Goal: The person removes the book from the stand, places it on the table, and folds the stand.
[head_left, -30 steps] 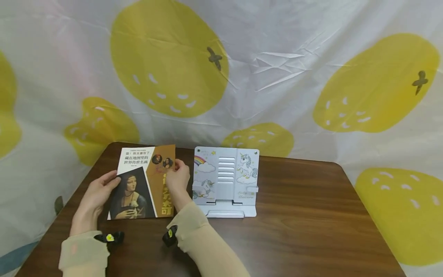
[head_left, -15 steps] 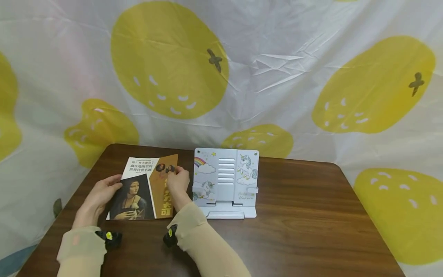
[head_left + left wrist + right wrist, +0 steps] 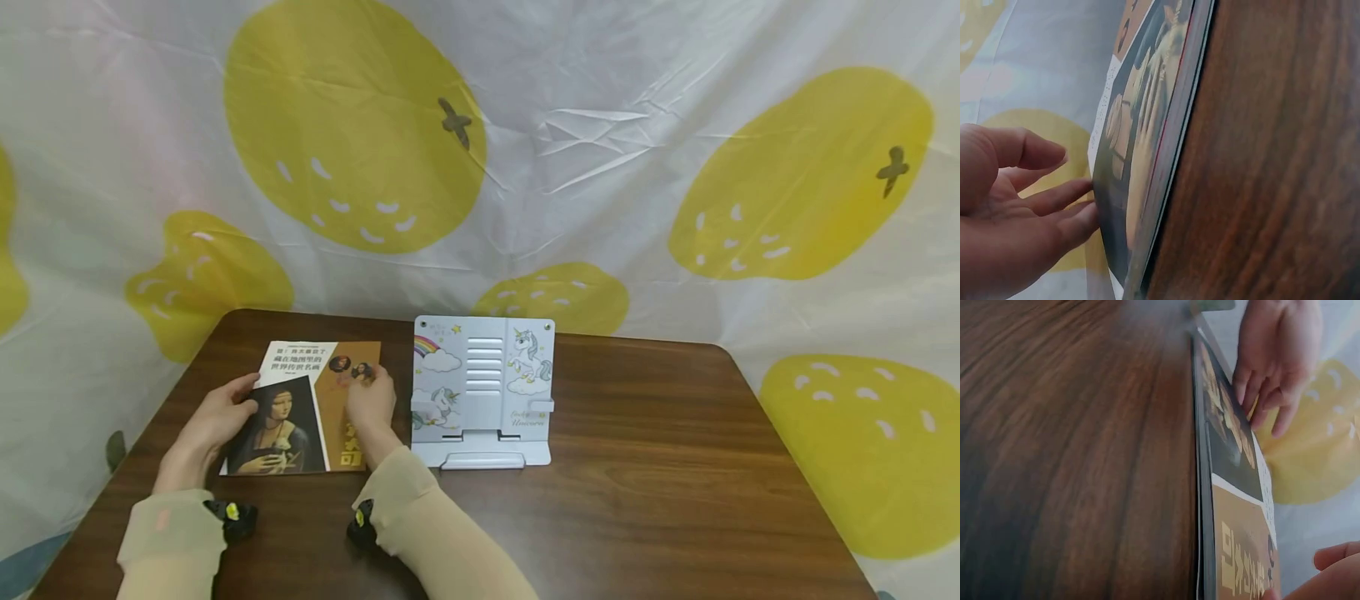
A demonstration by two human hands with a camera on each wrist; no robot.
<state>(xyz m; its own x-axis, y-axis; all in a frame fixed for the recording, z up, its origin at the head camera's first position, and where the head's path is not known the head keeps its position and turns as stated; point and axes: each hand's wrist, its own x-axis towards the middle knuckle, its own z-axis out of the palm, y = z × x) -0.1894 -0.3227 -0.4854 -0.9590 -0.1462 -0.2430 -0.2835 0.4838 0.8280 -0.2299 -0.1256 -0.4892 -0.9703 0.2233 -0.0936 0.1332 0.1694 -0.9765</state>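
A book (image 3: 281,425) with a painted portrait and an orange strip on its cover lies closed on the left part of the table. At its left edge is my left hand (image 3: 216,417), fingertips touching the side and thumb held off the cover, as the left wrist view shows. My right hand (image 3: 372,404) rests along the right edge, its thumb tip against the orange part. The right wrist view cuts off most of that hand (image 3: 1335,578), so its other fingertips are hidden. To the right stands a white metal book stand (image 3: 485,408) with unicorn pictures.
The brown wooden table (image 3: 637,467) extends to the right of the stand. A white cloth with yellow fruit prints (image 3: 577,200) hangs behind the table's back edge. Black camera straps sit on both wrists over pale sleeves (image 3: 450,533).
The book's top edge has come down toward me, and its raised upper right corner now lies flat. My right hand has shifted slightly left and down; the left stays at its edge.
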